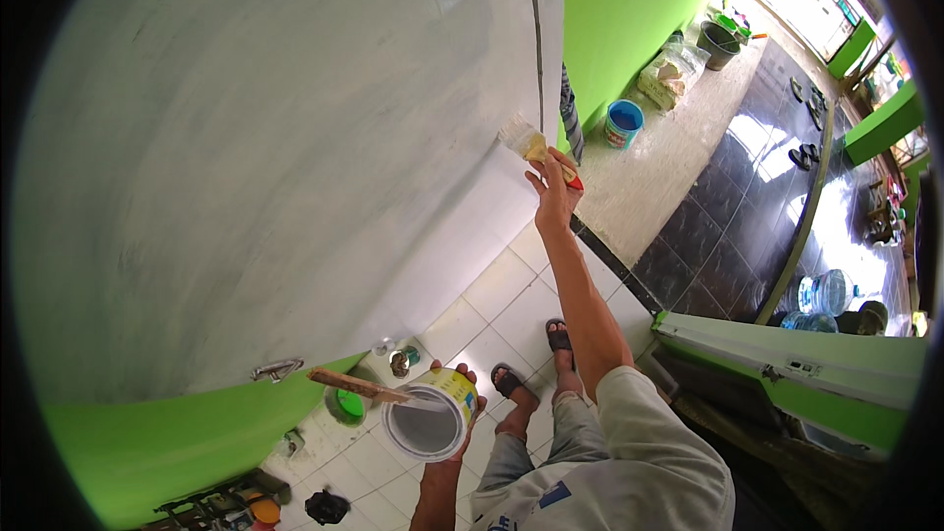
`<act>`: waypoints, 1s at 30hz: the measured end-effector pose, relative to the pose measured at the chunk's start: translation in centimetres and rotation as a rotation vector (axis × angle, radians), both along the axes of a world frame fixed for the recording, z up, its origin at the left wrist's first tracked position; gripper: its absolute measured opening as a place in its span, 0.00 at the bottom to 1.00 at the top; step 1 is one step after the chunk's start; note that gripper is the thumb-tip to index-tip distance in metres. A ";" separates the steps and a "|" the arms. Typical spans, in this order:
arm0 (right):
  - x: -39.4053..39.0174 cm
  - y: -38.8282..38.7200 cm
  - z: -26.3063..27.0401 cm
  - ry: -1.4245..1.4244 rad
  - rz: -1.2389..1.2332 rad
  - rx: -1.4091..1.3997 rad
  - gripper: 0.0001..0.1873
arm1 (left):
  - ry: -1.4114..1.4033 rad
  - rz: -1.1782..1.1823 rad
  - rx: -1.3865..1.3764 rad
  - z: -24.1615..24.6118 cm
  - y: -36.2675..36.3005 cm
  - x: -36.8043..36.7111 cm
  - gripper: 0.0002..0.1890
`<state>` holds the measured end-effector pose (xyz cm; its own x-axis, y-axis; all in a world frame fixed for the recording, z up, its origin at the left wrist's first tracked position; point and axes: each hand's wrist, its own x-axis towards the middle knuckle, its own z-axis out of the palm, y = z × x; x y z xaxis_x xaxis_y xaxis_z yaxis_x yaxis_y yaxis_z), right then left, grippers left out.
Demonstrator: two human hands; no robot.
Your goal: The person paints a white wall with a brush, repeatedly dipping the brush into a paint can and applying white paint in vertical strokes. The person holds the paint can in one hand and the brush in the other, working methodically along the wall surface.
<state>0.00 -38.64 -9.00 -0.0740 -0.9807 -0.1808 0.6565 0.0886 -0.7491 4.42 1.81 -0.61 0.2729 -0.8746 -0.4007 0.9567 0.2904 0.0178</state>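
Note:
My right hand (558, 184) grips a flat paintbrush (532, 144) by its red-tipped wooden handle. The pale bristles are at the edge of a door (332, 147) coated in streaky greyish-white, close to a dark gap along it; contact cannot be made out clearly. In my left hand (472, 402) is a yellow and white paint can (451, 385), held from the side and underneath. Grey-white paint (424, 431) shows inside it. A wooden stick (358, 386) lies across the can's mouth, one end over the paint. On the door's lower part sits a metal handle (276, 369).
White floor tiles (501, 287) lie under my sandalled feet. Beyond the doorway stand a blue bucket (624, 124), a plastic bag (672, 74) and a dark bucket (717, 44). A tub of green paint (345, 405) and a black bag (327, 507) rest on the floor at left.

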 end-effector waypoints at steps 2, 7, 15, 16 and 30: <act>-0.2 0.8 -0.9 0.048 -0.034 -0.020 0.14 | 0.020 0.006 0.008 0.0 0.2 -0.1 0.29; 3.2 2.4 4.9 0.461 -0.052 -0.458 0.13 | 0.013 -0.004 0.017 -0.3 0.1 0.0 0.29; 0.8 3.9 4.7 -0.068 0.188 -0.193 0.14 | 0.021 -0.008 0.008 -0.5 0.0 -0.1 0.30; 0.7 3.0 4.2 -0.190 0.153 -0.165 0.16 | 0.007 -0.017 0.010 -0.7 0.0 0.0 0.30; 0.5 -0.1 2.4 0.097 0.040 -0.036 0.16 | -0.023 -0.020 -0.006 -0.8 0.2 0.1 0.29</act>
<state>0.50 -38.76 -6.60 -0.0498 -0.9889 -0.1397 0.5771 0.0857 -0.8122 4.57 1.99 -1.44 0.2647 -0.8824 -0.3891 0.9617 0.2714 0.0387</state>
